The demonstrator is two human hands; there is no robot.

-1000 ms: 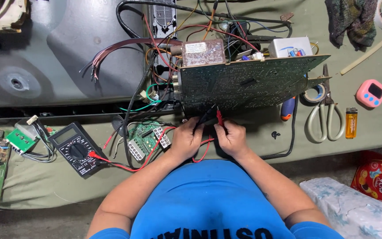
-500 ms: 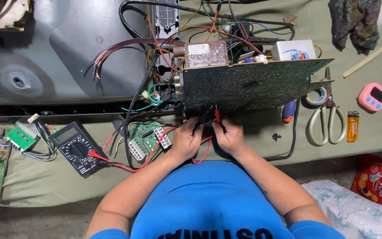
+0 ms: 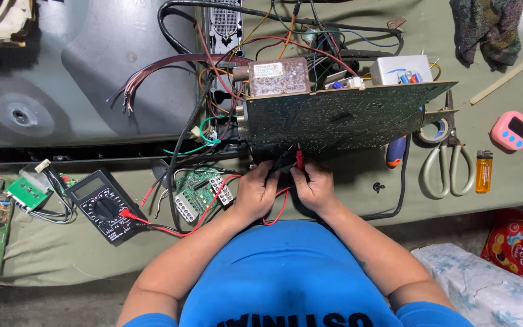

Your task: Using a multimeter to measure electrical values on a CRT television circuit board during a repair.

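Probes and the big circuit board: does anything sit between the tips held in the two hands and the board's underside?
Nothing visible does. The left hand holds the black probe and the right hand holds the red probe; both tips meet the lower edge of the tilted circuit board directly. The exact contact points are too small to tell.

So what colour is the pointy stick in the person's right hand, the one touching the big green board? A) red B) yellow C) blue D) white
A: the right hand holds a red probe with its tip against the edge of the large green circuit board.
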